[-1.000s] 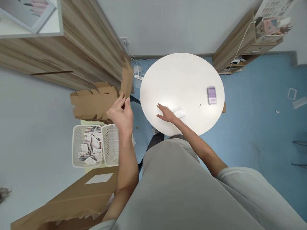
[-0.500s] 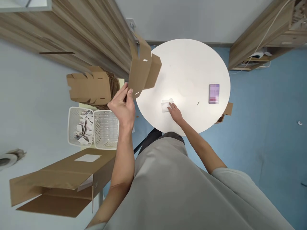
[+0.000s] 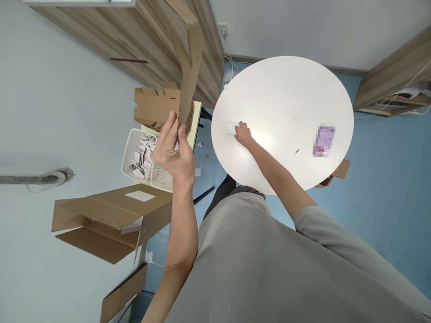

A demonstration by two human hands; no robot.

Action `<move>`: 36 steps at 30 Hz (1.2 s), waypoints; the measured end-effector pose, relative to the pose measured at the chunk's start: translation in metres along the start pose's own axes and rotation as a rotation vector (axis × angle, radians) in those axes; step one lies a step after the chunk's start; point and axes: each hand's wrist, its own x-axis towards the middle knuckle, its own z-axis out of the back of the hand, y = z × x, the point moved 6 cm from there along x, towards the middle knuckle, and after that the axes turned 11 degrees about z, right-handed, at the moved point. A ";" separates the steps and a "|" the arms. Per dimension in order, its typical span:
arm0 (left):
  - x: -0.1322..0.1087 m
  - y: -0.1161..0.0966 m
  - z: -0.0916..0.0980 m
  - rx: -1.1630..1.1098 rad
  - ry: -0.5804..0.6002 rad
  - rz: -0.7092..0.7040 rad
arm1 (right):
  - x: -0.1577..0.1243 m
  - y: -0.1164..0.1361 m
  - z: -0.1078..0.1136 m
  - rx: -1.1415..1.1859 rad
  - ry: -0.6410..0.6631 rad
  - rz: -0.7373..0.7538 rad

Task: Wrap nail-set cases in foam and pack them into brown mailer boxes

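Note:
My left hand (image 3: 175, 150) pinches a brown cardboard box blank (image 3: 191, 74) by its lower end. The blank is raised to the left of the round white table (image 3: 286, 89), seen nearly edge-on, with a bent flap at the top. On the left part of the table, my right hand (image 3: 243, 134) has its fingers curled over the right edge of a small white sheet (image 3: 231, 128), like a tissue or cloth. Its exact kind is hard to tell against the white top. A blurred purple-pink item (image 3: 324, 141) lies near the table's right edge.
A stack of flat box blanks (image 3: 153, 107) lies on a side table at left. Beside it are a white basket (image 3: 126, 157) of small printed pieces and a second basket (image 3: 160, 177), partly behind my forearm. A large open carton (image 3: 107, 211) stands nearer me.
My right hand and the white sheet have moved left and away from me across the table. The blank has turned edge-on in my left hand. My view has swung left.

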 end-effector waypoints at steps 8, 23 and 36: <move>-0.027 -0.013 -0.100 -0.130 0.321 -0.100 | -0.098 -0.069 0.095 0.007 -0.246 -0.136; -0.215 0.056 -0.272 0.438 1.325 -0.328 | -0.314 -0.134 0.183 -0.100 -0.661 -0.346; -0.229 0.091 -0.267 0.505 1.334 -0.247 | -0.193 -0.155 0.086 0.029 -0.164 -0.578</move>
